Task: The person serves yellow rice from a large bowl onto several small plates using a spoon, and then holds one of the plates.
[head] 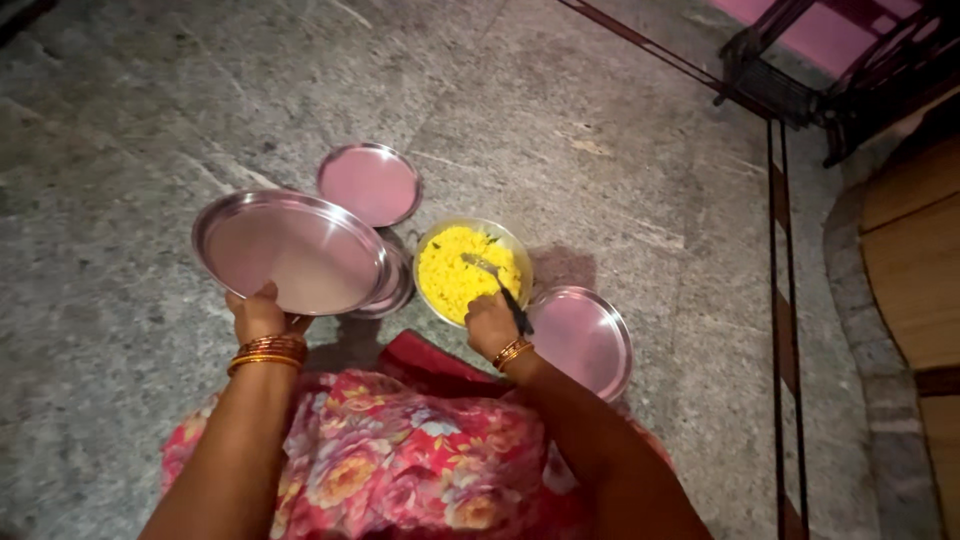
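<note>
Taking the bowl [472, 271] of yellow rice as the landmark: to its left, the left hand [258, 314] grips a steel plate [290, 252] by its near rim, lifted and bare (another plate lies under it). Behind-left of the bowl sits a small plate [370, 184], also bare. The right hand [492, 325] is closed around a spoon [494, 280] dipped in the rice. Right of the bowl, a fourth plate [583, 340] is unfilled. No plate is served yet, by my judgement.

Steel plate [290, 250] held tilted—spoon [490, 275] in yellow rice bowl [470, 270].
</note>
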